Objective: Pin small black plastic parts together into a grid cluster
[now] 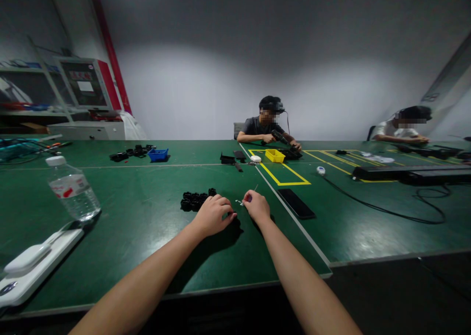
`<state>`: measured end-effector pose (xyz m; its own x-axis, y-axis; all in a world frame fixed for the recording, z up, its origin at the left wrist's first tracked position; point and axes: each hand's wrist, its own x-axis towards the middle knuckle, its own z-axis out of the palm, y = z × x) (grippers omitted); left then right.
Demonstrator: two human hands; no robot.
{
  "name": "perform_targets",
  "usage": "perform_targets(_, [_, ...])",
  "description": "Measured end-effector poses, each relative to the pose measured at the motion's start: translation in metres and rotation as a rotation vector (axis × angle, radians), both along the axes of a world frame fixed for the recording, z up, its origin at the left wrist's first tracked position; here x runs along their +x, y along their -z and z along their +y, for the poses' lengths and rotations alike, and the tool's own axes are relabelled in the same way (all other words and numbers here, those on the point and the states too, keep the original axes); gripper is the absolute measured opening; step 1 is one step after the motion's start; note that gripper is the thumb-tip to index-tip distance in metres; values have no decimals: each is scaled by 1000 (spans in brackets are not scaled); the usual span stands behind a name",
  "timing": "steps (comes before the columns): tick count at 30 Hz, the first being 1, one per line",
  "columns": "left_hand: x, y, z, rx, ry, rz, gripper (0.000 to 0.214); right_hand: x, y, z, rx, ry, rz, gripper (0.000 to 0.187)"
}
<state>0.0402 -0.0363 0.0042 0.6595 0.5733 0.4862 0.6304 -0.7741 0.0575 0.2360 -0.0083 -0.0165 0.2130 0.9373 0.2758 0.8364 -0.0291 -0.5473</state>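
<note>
My left hand (216, 214) is curled just right of a cluster of small black plastic parts (190, 201). Its thumb and fingertips come together over a dark spot, and whatever they hold is too small to make out. Close by on the right, my right hand (258, 208) has its fingers pinched together, with a thin pale stick (256, 188) poking up from behind them. Between the two hands lie a few tiny whitish bits (238, 202), touching or nearly touching the right fingertips. A black smartphone (296, 203) lies flat beyond my right hand.
On the left stand a water bottle (73, 190) and a white power strip (44, 266). A blue bin (158, 155), black parts (132, 152) and a yellow bin (274, 156) sit farther back. A cable (382, 208) loops at right. Two people sit across the green table (128, 256).
</note>
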Motion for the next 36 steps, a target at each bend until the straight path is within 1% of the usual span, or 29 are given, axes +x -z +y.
perform_targets(8, [-1,1,2,6,-6,-23,23,-1,-4,-3,4,6,0,3])
perform_targets(14, [-1,3,4,10,2,-37,23,-1,-4,-2,-4,-18,16,8])
perform_targets(21, [-2,5,6,23,14,-62,21,0,-2,-1,-14,1,18,4])
perform_targets(25, [-3,6,7,33,28,-96,21,1,0,0,29,2,61,6])
perform_targets(27, [-3,6,8,33,32,-120,18,0,1,2,91,-46,159,7])
perform_targets(28, [-3,6,8,33,32,-132,16,-2,2,4,123,-89,243,8])
perform_targets(29, [-3,6,9,35,31,-147,14,-4,3,5,149,-149,350,11])
perform_targets(31, [-4,6,10,43,27,-179,13,-9,3,7,167,-260,618,22])
perform_targets(33, [-5,6,12,51,23,-219,17,-15,1,7,126,-397,855,33])
perform_targets(36, [-6,9,16,56,30,-268,22,-21,-4,1,22,-535,1045,41])
